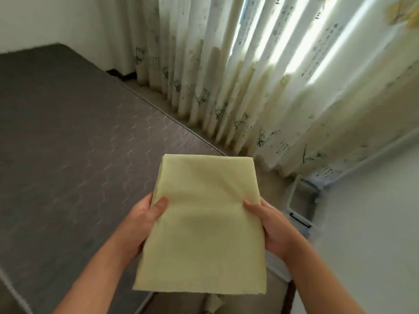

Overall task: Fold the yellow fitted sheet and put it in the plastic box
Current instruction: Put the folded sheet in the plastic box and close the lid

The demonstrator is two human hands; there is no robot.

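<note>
A bare grey mattress fills the left of the frame, its quilted top running from the upper left down to the lower edge; the left hand comes up from the lower left and grips the left edge of the yellow fitted sheet, thumb flat on top and the other fingers hidden under the cloth; the sheet is folded into a neat thick rectangle and is held in the air at the lower centre of the frame, over the near corner of the mattress; the right hand closes on the sheet's right edge in the same way, thumb on top, fingers beneath; pale patterned curtains hang across the upper centre and upper right, lit from behind; the plastic box, clear with a white rim, stands on the floor at the right, just beyond the right hand and below the curtain hem, beside a white wall.
</note>
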